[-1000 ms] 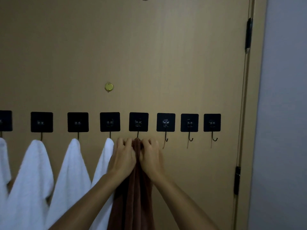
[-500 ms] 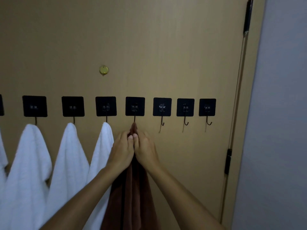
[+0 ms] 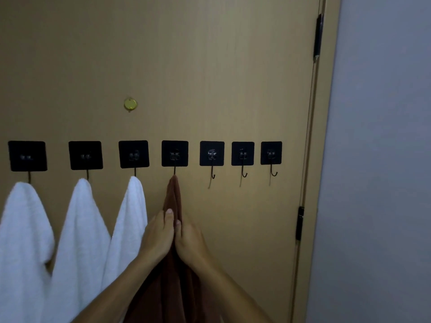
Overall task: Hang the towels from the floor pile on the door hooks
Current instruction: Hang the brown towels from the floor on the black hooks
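Hands: left hand [image 3: 158, 238] and right hand [image 3: 190, 243] pressed side by side, fingers closed on brown towel [image 3: 173, 199] (folds gathered between them). Towel peak directly above the grip, caught on fourth hook [image 3: 174, 153] of tan door [image 3: 210, 66]. Beside left hand: three white towels [image 3: 130, 220], hung. Above right of the grip: three bare hooks [image 3: 242, 159]. Brass peephole [image 3: 130, 104] higher up.

Left side was pretty packed: three white towels [image 3: 79, 229] and the brown towel [image 3: 173, 197] hung side by side, filling the space under their hooks. To the right, three bare hooks [image 3: 243, 174] had plain open door [image 3: 245, 229] below, right up to the door frame [image 3: 310, 229].
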